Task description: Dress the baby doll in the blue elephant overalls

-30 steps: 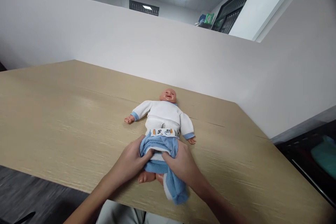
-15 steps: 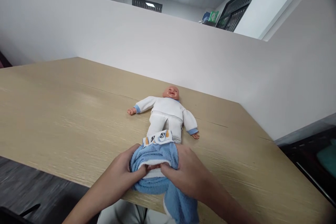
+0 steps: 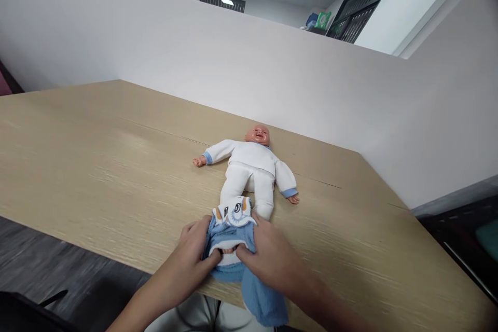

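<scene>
A baby doll (image 3: 252, 166) in a white top and white leggings lies on its back on the wooden table (image 3: 97, 166), head toward the far wall. Blue fleece trousers (image 3: 229, 236) with an owl-face waistband are bunched around its feet near the table's front edge. My left hand (image 3: 194, 254) grips the left side of the bunched trousers. My right hand (image 3: 268, 254) grips the right side. One trouser leg (image 3: 264, 301) hangs over the edge. The doll's feet are hidden by the fabric and my fingers.
A white partition wall (image 3: 194, 57) runs behind the table. At the far right stands a dark bin or shelf (image 3: 467, 238) with something teal in it. Grey floor (image 3: 58, 280) shows at lower left below the table's edge.
Both hands have pulled the blue trousers down from the doll's waist to its feet, toward me. The white leggings now show in full.
</scene>
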The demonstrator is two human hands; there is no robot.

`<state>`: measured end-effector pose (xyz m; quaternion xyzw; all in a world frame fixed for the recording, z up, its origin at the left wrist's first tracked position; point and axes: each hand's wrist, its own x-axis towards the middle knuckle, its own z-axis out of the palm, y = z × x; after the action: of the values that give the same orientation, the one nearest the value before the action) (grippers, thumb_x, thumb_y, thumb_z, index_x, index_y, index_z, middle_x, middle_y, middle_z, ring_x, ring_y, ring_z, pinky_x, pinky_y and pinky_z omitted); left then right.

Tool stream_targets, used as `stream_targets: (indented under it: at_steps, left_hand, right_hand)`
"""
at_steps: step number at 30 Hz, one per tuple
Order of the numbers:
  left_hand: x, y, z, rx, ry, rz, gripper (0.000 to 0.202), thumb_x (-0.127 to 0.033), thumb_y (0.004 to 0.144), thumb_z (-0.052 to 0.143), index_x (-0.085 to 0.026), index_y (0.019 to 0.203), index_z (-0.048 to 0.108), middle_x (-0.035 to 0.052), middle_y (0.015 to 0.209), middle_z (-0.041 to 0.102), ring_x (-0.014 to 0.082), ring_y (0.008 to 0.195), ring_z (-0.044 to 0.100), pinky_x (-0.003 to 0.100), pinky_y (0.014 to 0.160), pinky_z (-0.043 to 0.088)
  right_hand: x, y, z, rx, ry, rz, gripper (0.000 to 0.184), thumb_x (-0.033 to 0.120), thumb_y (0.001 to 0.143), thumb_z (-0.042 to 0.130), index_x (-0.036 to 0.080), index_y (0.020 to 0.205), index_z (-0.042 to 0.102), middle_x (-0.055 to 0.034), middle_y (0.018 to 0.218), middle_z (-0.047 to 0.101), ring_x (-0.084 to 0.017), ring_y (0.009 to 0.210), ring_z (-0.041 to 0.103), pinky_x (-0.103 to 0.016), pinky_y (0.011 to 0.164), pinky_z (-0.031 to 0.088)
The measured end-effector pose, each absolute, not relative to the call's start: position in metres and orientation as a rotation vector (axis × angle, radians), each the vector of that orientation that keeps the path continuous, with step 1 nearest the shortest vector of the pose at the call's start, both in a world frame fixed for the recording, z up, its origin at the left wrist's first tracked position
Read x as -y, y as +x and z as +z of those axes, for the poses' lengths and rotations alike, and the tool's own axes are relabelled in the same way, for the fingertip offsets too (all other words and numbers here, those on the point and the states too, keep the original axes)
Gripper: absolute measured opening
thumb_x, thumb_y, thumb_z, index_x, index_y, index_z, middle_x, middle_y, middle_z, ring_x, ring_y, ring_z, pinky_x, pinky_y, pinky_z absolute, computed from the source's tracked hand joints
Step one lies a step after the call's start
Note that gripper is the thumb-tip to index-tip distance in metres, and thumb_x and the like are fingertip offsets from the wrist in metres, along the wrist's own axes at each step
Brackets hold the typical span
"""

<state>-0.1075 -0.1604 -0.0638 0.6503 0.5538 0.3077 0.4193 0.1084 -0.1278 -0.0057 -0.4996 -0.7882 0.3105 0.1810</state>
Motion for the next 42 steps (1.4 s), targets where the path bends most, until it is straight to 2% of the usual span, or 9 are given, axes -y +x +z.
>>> stream_targets:
  at_steps: [6,12,19,22,25,31,36,39,42]
  left_hand:
    - [0.150,-0.102,-0.060,-1.211,1.444,1.105,0.049,-0.043,0.099,0.059,-0.019,0.140,0.048,0.0169,0.144,0.063,0.0326,0.134,0.059,0.047,0.117,0.046]
    - [0.124,-0.106,-0.051,-1.278,1.473,1.121,0.040,-0.050,0.103,0.056,-0.018,0.124,0.065,0.0152,0.140,0.068,0.0329,0.137,0.059,0.050,0.124,0.041]
    - [0.097,-0.125,-0.017,-1.121,1.490,0.961,0.051,-0.054,0.099,0.065,-0.019,0.136,0.068,0.0132,0.144,0.070,0.0354,0.141,0.059,0.048,0.122,0.045]
    - [0.090,-0.137,-0.015,-1.130,1.608,0.935,0.046,-0.050,0.095,0.070,-0.021,0.130,0.069,0.0115,0.140,0.072,0.0348,0.132,0.064,0.047,0.118,0.050]
    - [0.084,-0.146,-0.016,-1.094,1.727,0.888,0.056,-0.050,0.094,0.074,-0.024,0.142,0.060,0.0123,0.148,0.064,0.0335,0.132,0.063,0.047,0.115,0.052]
    - [0.065,-0.139,0.001,-1.078,1.960,0.857,0.066,-0.055,0.102,0.066,-0.027,0.158,0.045,0.0133,0.164,0.048,0.0332,0.148,0.047,0.049,0.125,0.038]
    - [0.026,-0.112,0.029,-1.017,2.300,0.608,0.049,-0.064,0.102,0.060,-0.023,0.126,0.072,0.0084,0.123,0.073,0.0297,0.115,0.062,0.041,0.102,0.046]
    - [0.001,-0.099,0.042,-0.902,2.416,0.393,0.051,-0.069,0.089,0.073,-0.019,0.097,0.075,0.0036,0.087,0.069,0.0229,0.082,0.061,0.033,0.074,0.044]
    - [-0.018,-0.089,0.049,-0.681,2.349,0.201,0.042,-0.060,0.084,0.082,-0.020,0.088,0.071,-0.0004,0.081,0.066,0.0179,0.072,0.057,0.030,0.064,0.040]
  right_hand:
    - [0.112,0.116,-0.009,2.164,-1.359,0.920,0.045,0.018,0.086,0.067,0.022,0.131,0.068,-0.0107,0.129,0.077,-0.033,0.120,0.072,-0.045,0.107,0.052]
    - [0.079,0.127,-0.010,2.239,-1.131,0.919,0.016,0.023,0.094,0.068,0.020,0.107,0.075,-0.0071,0.111,0.081,-0.027,0.104,0.074,-0.039,0.097,0.055]
    - [0.056,0.155,-0.014,1.954,-1.135,1.152,0.068,0.051,0.087,0.085,0.022,0.144,0.062,-0.0092,0.142,0.070,-0.031,0.134,0.064,-0.045,0.116,0.050]
    - [0.052,0.167,-0.029,1.714,-1.117,1.442,0.067,0.054,0.087,0.085,0.023,0.142,0.064,-0.0076,0.132,0.074,-0.030,0.125,0.069,-0.042,0.108,0.056]
    - [0.051,0.171,-0.038,1.525,-1.000,1.682,0.068,0.050,0.078,0.091,0.022,0.135,0.068,-0.0050,0.114,0.079,-0.027,0.108,0.075,-0.039,0.098,0.060]
    - [0.054,0.166,-0.043,1.165,-0.899,1.805,0.066,0.044,0.070,0.093,0.019,0.127,0.069,-0.0087,0.108,0.081,-0.024,0.093,0.077,-0.031,0.082,0.061]
    - [0.056,0.159,-0.045,1.075,-0.839,1.796,0.055,0.049,0.085,0.077,0.018,0.129,0.069,-0.0124,0.111,0.081,-0.033,0.102,0.078,-0.044,0.096,0.062]
    - [0.057,0.157,-0.045,1.087,-0.764,1.832,0.048,0.045,0.089,0.076,0.018,0.129,0.067,-0.0106,0.113,0.080,-0.030,0.104,0.077,-0.041,0.096,0.061]
    - [0.056,0.161,-0.048,1.157,-0.706,1.839,0.051,0.042,0.088,0.083,0.021,0.131,0.064,-0.0081,0.118,0.078,-0.025,0.105,0.076,-0.036,0.096,0.060]
